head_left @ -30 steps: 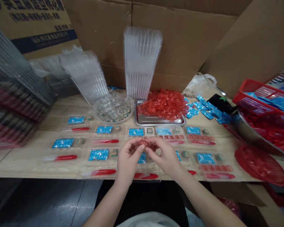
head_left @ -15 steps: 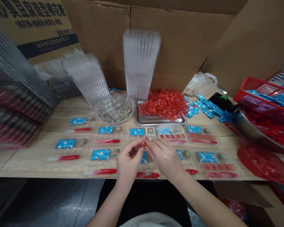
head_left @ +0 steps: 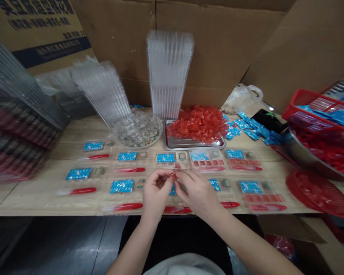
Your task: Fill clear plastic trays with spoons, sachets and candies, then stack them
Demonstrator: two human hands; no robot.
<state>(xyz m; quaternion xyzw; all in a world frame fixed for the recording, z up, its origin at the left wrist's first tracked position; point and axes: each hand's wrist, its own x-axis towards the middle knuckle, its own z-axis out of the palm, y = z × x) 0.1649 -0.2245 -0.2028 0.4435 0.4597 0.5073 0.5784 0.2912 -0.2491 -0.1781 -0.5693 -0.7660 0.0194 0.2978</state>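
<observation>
at six o'clock on the wooden bench (head_left: 46,194), the left hand (head_left: 156,193) and right hand (head_left: 197,193) pinch a red candy piece (head_left: 174,177) firmly between their fingertips, apparently mid-placement, and the next move seems to call for a free cell in the clear blister tray (head_left: 172,162).

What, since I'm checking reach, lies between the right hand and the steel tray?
In the head view, a clear blister tray holding a blue sachet and small red pieces.

Small red piece (head_left: 174,177) partly hidden between fingertips of left hand (head_left: 156,193) and right hand (head_left: 199,193); exact shape cannot be confirmed. Blue sachet (head_left: 172,190) partly covered by left hand. Stacked trays (head_left: 17,141) at left edge blurred and cut off by frame; contents not legible
</observation>
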